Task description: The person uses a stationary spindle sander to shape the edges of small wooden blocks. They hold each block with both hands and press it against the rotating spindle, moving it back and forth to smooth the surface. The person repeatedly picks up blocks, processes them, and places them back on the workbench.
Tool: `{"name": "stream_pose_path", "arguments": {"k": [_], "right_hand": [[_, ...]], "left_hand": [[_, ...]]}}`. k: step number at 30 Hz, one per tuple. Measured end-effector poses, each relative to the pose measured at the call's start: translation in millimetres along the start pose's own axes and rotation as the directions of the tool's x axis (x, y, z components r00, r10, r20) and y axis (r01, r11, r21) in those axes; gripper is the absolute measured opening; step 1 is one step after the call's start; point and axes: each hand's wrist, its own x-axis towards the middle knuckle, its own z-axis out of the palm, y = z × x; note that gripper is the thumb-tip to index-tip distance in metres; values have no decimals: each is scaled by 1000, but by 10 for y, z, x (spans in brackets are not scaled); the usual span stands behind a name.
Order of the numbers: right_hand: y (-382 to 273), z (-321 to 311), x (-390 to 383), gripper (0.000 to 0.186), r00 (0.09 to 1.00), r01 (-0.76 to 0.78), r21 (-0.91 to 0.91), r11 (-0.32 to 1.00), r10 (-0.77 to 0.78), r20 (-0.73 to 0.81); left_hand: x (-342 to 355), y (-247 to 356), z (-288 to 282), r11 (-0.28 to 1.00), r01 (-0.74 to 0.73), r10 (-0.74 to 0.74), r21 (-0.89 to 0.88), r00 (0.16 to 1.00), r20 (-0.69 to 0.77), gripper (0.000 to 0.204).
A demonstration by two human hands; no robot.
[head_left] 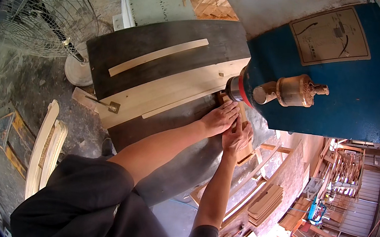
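Note:
Both my hands are on a narrow wooden board (pixel 246 151) on the dark machine table (pixel 168 137). My left hand (pixel 221 118) presses on its far part, fingers close together, just below the machine's round black-and-red spindle head (pixel 237 89). Right beside it, my right hand (pixel 236 136) grips the board nearer to me, index finger stretched along it. The fingertips of the two hands nearly meet. A pale wooden guide board (pixel 170 83) lies across the table next to the work. Where the board meets the cutter is partly hidden by my left hand and the head.
The blue machine body (pixel 327 98) overhangs at the upper right. A thin curved wood strip (pixel 158 57) lies on the table's far part. A metal clamp plate (pixel 114 107) sits on the guide board. At left are a caged fan (pixel 46 8) and curved wood pieces (pixel 43 147); stacked slats (pixel 265 203) lie at right.

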Motion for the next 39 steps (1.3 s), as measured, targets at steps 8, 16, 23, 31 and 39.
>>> {"name": "stream_pose_path", "arguments": {"k": [8,16,23,31,39], "right_hand": [[-1,8,15,40,1000,3,-5,1000,-4,-16],[57,33,39,41,1000,-4,11,1000,4,1],[193,103,94,47,999,-20,-23,1000,21,33],[210,-9,222,57,991,-91,28,996,87,106],[58,-762,5,49,754,-473,-203,858,513,410]], "left_hand": [[19,-6,15,1000,5,-5,-10,1000,-14,43],[46,-18,72,998,14,-14,-54,1000,-3,44],[-97,205,-277,999,47,-47,6,999,-3,44],[-1049,-291,-1608,939,297,-315,174,945,89,52],[-1000,-561,-1799,915,296,-339,273,932,129,55]]}}
